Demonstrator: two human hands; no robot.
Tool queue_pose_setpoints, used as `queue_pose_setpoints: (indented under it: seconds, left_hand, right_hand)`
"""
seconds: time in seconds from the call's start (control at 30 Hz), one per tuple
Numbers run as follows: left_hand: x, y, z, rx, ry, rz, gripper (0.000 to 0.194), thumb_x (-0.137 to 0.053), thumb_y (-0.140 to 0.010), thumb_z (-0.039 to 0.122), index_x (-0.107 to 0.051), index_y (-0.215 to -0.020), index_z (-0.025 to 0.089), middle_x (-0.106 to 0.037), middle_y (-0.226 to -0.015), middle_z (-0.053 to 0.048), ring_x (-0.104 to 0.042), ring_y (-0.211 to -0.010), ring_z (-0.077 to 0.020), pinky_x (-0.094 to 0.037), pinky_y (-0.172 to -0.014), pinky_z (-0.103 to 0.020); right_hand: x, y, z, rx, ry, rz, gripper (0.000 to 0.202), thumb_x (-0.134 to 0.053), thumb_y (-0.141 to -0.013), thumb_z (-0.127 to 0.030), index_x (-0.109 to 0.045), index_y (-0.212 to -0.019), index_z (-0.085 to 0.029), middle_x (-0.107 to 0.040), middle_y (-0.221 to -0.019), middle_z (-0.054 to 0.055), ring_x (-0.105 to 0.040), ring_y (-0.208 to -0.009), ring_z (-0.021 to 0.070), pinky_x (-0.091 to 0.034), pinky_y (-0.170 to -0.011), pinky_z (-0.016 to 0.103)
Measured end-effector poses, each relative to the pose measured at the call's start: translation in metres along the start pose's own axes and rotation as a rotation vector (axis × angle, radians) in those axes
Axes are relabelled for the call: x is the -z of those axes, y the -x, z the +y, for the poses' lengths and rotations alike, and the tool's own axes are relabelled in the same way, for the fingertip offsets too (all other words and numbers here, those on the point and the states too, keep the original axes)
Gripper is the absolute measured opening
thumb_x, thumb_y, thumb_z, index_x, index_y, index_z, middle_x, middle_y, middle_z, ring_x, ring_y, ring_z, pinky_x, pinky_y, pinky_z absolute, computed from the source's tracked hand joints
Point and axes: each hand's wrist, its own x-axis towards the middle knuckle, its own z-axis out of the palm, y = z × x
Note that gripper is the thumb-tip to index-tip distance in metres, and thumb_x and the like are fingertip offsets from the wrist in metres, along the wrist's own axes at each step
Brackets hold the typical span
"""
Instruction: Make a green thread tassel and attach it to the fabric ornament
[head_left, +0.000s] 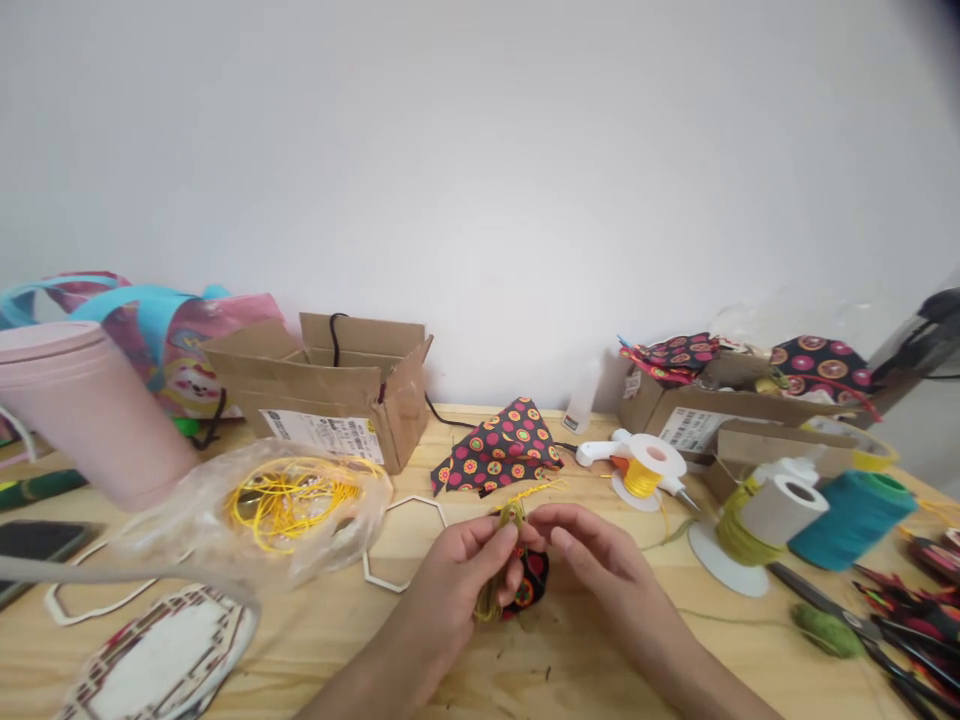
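Left of the fingers, well apart, a bag (300,515) holds yellow wire, and a white hexagon (405,545) lies just beside the left wrist. The left hand (457,580) pinches an olive cord (511,518) between thumb and fingertips, with a bundle of it hanging below the palm. A small fabric piece (534,585), black with bright dots, sits between the two hands, touching both. The right hand (600,560) closes its fingertips on the cord's upper end, beside the left thumb. Right of the fingers stand a yellow spool (645,470) and, farther off, an olive spool (757,525).

The likely trouble: the loose bundle may tangle or slip from the pinch if the grip eases, letting the winding unravel. The trailing strand towards the olive spool could snag and tip it. Scissors (832,610) lie near the right forearm and could catch the strand.
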Motion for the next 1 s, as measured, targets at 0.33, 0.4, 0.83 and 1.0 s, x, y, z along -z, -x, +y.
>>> queue_pose_setpoints:
  seconds: [0.33, 0.4, 0.83, 1.0]
  left_hand:
    - [0.001, -0.004, -0.003, -0.069, -0.264, 0.005, 0.028, -0.052, -0.075, 0.039, -0.059, -0.073, 0.012, -0.047, -0.046, 0.003, -0.038, -0.042, -0.0075, -0.029, -0.044, -0.02]
    - [0.001, -0.004, -0.003, -0.069, -0.276, 0.016, 0.028, -0.051, -0.074, 0.039, -0.059, -0.074, 0.012, -0.048, -0.046, 0.003, -0.038, -0.042, -0.0074, -0.029, -0.044, -0.02]
    - [-0.01, 0.003, 0.005, -0.022, -0.229, 0.054, 0.028, -0.055, -0.072, 0.039, -0.057, -0.069, 0.011, -0.044, -0.043, 0.006, -0.027, -0.035, -0.0037, -0.016, -0.039, -0.02]
    - [-0.012, 0.001, 0.001, -0.021, -0.256, 0.031, 0.03, -0.053, -0.073, 0.038, -0.055, -0.061, 0.01, -0.046, -0.047, 0.004, -0.026, -0.035, -0.0029, -0.013, -0.038, -0.02]
  right_hand:
    - [-0.006, 0.0, -0.005, -0.051, -0.039, -0.177, 0.026, -0.05, -0.078, -0.036, -0.063, -0.091, -0.018, -0.063, -0.071, 0.001, -0.057, -0.07, 0.0146, -0.045, -0.068, 0.027]
    - [-0.003, -0.001, -0.006, -0.07, 0.027, -0.113, 0.024, -0.054, -0.075, -0.036, -0.066, -0.085, -0.018, -0.065, -0.072, 0.002, -0.057, -0.073, 0.0162, -0.044, -0.069, 0.028]
    - [0.007, 0.011, -0.018, 0.415, 0.578, 0.337, 0.009, -0.059, -0.072, -0.023, -0.067, -0.069, -0.022, -0.06, -0.052, -0.001, -0.049, -0.042, 0.0117, -0.038, -0.037, 0.021]
    - [0.003, 0.019, -0.024, 0.753, 0.726, 0.254, 0.019, -0.058, -0.07, -0.006, -0.064, -0.082, -0.02, -0.065, -0.062, 0.0, -0.057, -0.05, 0.0109, -0.045, -0.045, 0.019]
